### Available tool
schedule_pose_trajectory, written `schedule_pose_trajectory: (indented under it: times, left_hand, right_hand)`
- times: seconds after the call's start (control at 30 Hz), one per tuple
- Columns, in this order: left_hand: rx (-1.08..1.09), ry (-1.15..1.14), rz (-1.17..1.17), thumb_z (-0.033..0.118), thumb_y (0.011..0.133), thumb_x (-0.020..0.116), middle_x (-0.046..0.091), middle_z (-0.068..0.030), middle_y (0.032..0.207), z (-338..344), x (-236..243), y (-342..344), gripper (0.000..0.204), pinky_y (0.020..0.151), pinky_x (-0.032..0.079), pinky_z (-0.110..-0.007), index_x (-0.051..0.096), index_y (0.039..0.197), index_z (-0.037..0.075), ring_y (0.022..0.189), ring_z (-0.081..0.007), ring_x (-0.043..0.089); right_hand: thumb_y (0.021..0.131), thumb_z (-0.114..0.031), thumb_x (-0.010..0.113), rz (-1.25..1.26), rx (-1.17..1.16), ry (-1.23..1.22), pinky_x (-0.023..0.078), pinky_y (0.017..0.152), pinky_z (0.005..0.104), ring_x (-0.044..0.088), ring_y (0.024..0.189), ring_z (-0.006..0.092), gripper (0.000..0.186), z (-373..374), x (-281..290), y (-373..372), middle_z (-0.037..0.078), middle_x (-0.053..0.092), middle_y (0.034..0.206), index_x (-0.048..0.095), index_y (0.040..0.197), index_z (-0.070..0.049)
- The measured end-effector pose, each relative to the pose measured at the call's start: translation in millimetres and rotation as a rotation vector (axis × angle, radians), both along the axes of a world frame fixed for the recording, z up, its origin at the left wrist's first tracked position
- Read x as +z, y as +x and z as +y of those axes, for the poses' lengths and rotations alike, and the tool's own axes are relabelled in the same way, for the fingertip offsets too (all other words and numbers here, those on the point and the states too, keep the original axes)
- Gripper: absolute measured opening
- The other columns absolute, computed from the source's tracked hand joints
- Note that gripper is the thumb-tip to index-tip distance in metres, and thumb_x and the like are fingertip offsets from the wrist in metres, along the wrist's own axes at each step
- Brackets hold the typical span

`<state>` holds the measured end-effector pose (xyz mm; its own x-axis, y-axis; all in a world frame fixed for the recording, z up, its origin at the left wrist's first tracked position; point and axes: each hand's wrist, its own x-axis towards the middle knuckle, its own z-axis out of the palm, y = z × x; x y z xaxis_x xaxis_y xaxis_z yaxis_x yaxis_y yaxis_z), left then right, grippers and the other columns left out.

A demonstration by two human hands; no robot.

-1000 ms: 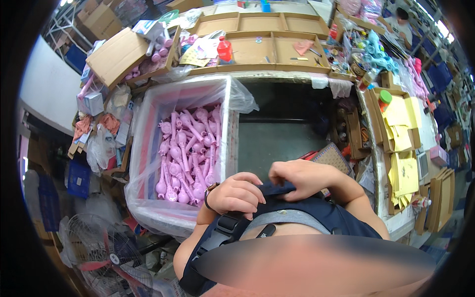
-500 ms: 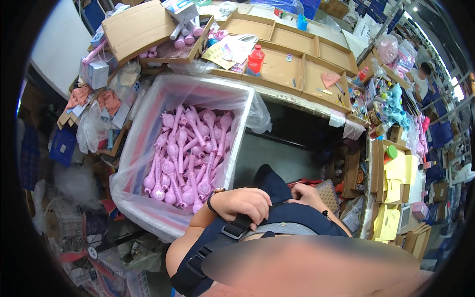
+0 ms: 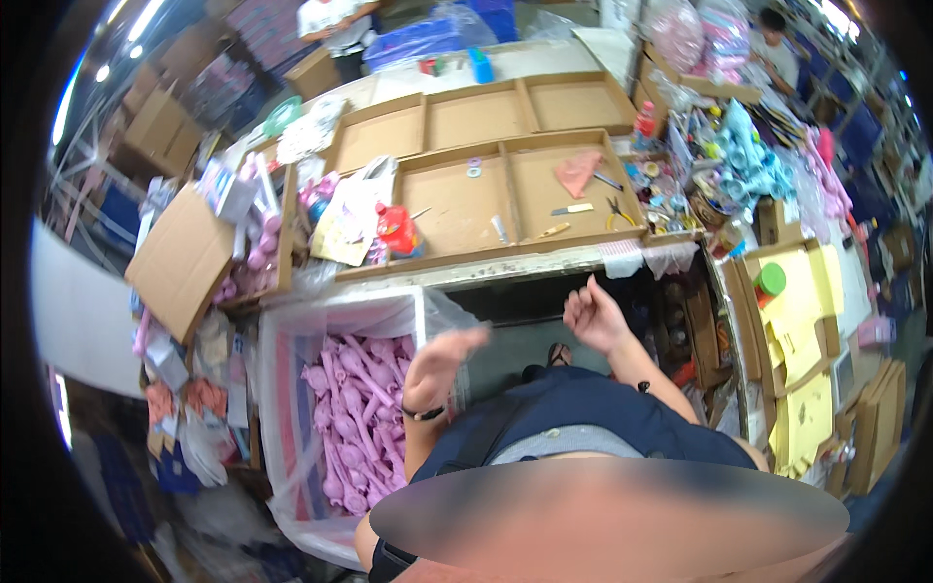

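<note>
My left hand (image 3: 442,367) is raised over the right rim of a plastic-lined white bin (image 3: 420,321), its fingers stretched out and smeared by motion; I see nothing in it. The bin holds many pink plastic wand-like pieces (image 3: 355,418) with rounded heads and long handles, heaped loosely. In front of the workbench edge (image 3: 515,255), my right hand (image 3: 595,316) hangs in the air with its fingers curled in, and nothing shows in it. Neither hand touches the pink pieces or the bench.
Shallow cardboard trays (image 3: 449,209) cover the bench, with pliers (image 3: 618,216), a knife (image 3: 571,209) and a pink cloth (image 3: 579,173) in them. A red bottle (image 3: 397,231) stands at their left. Yellow sheets (image 3: 802,340) lie to the right. Other people (image 3: 335,21) are beyond the bench.
Both hands have left the dark clothing and strap at my body and risen forward, the left toward the bin rim, the right toward the bench. My view has tilted up and shifted.
</note>
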<state>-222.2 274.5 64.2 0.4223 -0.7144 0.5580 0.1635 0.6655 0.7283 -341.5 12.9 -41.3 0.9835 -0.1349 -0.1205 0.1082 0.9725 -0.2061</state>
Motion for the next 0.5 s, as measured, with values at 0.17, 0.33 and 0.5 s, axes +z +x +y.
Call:
schedule_pose_trajectory:
  times: [0.17, 0.33, 0.5]
  left_hand:
    - [0.746, 0.292, -0.945, 0.047, 0.083, 0.053, 0.019, -0.0211, 0.143, -149, -34, 34, 0.080, 0.107, 0.007, -0.047, 0.017, 0.139, 0.003, 0.135, -0.0346, 0.012]
    - [0.575, 0.396, -0.929, 0.055, 0.084, 0.036, 0.025, -0.0213, 0.141, -220, -116, 41, 0.072, 0.106, 0.004, -0.049, 0.034, 0.133, 0.002, 0.133, -0.0367, 0.017]
    - [0.319, 0.875, -0.165, 0.039, 0.093, 0.034, 0.030, -0.0194, 0.138, -218, -170, 100, 0.057, 0.102, 0.024, -0.038, 0.023, 0.136, 0.003, 0.128, -0.0292, 0.027]
  right_hand:
    - [0.093, -0.040, 0.038, 0.431, -0.166, -0.155, 0.035, 0.095, 0.0363, 0.044, 0.118, 0.0226, 0.043, -75, -22, 46, 0.008, 0.050, 0.124, 0.045, 0.123, -0.010]
    - [0.095, -0.046, 0.026, 0.350, 0.009, -0.352, 0.027, 0.103, 0.0307, 0.035, 0.124, 0.0190, 0.056, -41, 5, 98, 0.008, 0.034, 0.138, 0.029, 0.135, -0.007]
    - [0.095, -0.042, 0.028, 0.158, 0.054, -0.639, 0.027, 0.103, 0.0314, 0.040, 0.121, 0.0203, 0.053, -50, 46, 112, 0.008, 0.044, 0.131, 0.038, 0.131, -0.003]
